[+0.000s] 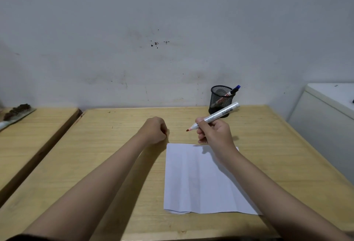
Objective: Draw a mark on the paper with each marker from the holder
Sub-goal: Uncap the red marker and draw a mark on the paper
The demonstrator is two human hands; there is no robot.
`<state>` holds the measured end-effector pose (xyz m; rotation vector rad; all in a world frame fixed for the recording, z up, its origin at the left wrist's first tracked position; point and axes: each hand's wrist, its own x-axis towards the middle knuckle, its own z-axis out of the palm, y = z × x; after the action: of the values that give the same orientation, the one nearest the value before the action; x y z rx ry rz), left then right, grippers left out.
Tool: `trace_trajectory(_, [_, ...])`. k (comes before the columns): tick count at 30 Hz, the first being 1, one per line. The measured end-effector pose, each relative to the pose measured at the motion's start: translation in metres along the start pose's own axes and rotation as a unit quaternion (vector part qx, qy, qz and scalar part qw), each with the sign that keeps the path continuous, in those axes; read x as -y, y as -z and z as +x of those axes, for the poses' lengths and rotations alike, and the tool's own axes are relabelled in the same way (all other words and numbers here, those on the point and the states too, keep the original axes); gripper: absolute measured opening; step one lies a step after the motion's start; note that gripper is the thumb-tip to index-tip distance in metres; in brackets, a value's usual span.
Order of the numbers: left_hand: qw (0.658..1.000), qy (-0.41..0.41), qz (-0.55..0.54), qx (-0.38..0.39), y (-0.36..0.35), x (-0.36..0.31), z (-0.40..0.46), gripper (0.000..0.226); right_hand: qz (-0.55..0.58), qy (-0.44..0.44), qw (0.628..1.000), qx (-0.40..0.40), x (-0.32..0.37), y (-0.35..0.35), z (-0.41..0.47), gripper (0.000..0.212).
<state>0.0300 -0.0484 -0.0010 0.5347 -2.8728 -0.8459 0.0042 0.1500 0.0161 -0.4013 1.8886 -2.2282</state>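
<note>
My right hand (214, 132) grips a white marker (222, 114) with its red tip bare, held in the air just beyond the far edge of the white paper (197, 179). The tip points left. My left hand (154, 129) is a closed fist resting on the table left of the tip; a bit of red, probably the marker's cap, shows between its fingers. The paper is creased and bears no mark that I can see. A black mesh holder (220, 98) stands at the back of the table with a blue-capped marker (234, 90) leaning in it.
The wooden table (115, 145) ends at a white wall. A second wooden table (34, 131) lies to the left with a brush-like object (18, 110) on it. A white cabinet (329, 106) stands at the right.
</note>
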Motion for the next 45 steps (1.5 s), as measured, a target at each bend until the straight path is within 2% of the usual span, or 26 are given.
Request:
trace_trajectory(2, [0.999,0.011,-0.036,-0.001,-0.002,0.005,0.001,0.021,-0.001,-0.002,1.0,0.003,-0.002,0.0,-0.001,0.011])
trace_trajectory(5, [0.994,0.036,-0.097,-0.023,-0.004,0.013,-0.01,0.044,-0.005,-0.012,1.0,0.007,-0.006,-0.002,-0.002,0.009])
trace_trajectory(8, [0.979,0.035,-0.182,-0.085,-0.004,0.019,-0.032,0.032,0.0,-0.029,1.0,0.008,-0.01,-0.006,-0.004,0.008])
trace_trajectory(11, [0.975,-0.008,-0.211,-0.063,-0.002,0.019,-0.059,0.023,-0.003,-0.056,0.998,0.013,-0.017,-0.014,-0.006,0.009])
trace_trajectory(13, [0.983,-0.03,-0.182,-0.017,-0.004,0.018,-0.07,0.033,-0.006,-0.072,0.997,0.014,-0.022,-0.019,-0.007,0.01])
trace_trajectory(15, [0.998,-0.034,-0.061,0.0,-0.007,0.02,-0.072,0.045,-0.01,-0.083,0.996,0.012,-0.026,-0.024,-0.007,0.011])
trace_trajectory(17, [0.999,-0.035,0.018,-0.001,-0.009,0.023,-0.072,0.047,-0.012,-0.091,0.996,0.006,-0.033,-0.026,-0.009,0.011])
trace_trajectory(24, [0.998,-0.04,0.051,-0.005,-0.013,0.032,-0.07,0.049,-0.048,-0.075,0.996,0.009,-0.047,-0.026,-0.01,0.004])
trace_trajectory(31, [0.998,-0.041,0.041,-0.014,-0.014,0.038,-0.067,0.062,-0.115,-0.063,0.99,0.046,-0.05,-0.026,-0.009,0.015])
trace_trajectory(39, [0.999,-0.03,0.034,-0.003,-0.013,0.038,-0.064,0.059,-0.161,-0.054,0.984,0.055,-0.056,-0.025,-0.008,0.018])
trace_trajectory(45, [0.999,-0.028,0.027,0.009,-0.012,0.038,-0.064,0.053,-0.174,-0.038,0.982,0.058,-0.055,-0.026,-0.009,0.006])
